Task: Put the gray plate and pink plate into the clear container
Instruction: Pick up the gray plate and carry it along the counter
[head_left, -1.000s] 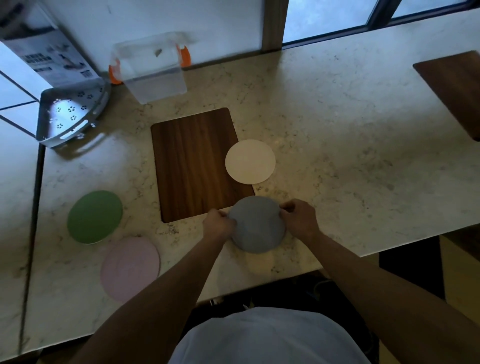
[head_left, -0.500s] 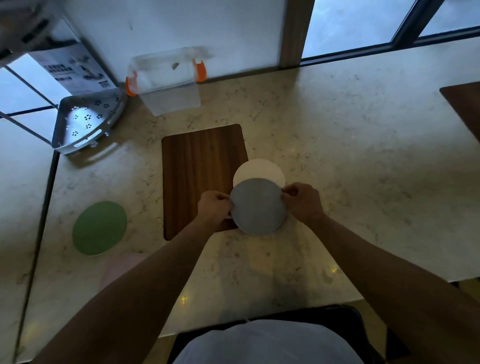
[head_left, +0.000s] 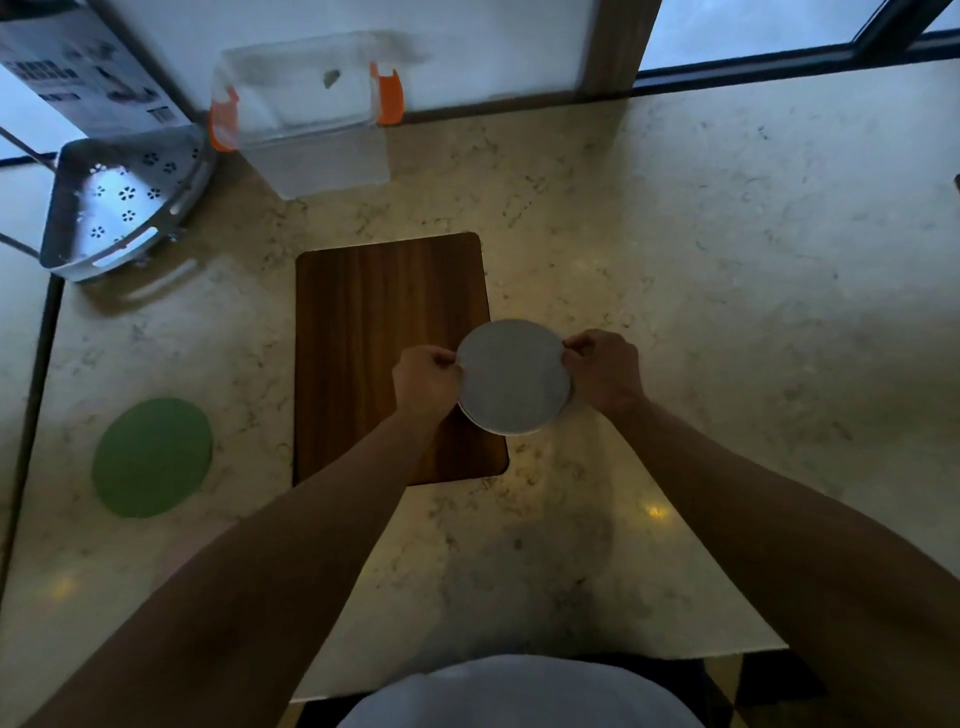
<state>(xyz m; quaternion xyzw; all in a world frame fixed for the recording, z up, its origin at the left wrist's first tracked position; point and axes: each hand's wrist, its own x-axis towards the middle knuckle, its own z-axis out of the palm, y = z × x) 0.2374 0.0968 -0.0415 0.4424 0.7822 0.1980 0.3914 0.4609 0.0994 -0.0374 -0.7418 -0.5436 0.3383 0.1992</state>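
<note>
Because both hands, left and right, pinch opposite rims, the round gray plate hangs level above the marbled surface.

Left hand, right hand grip gray plate edges above wooden board.
</note>
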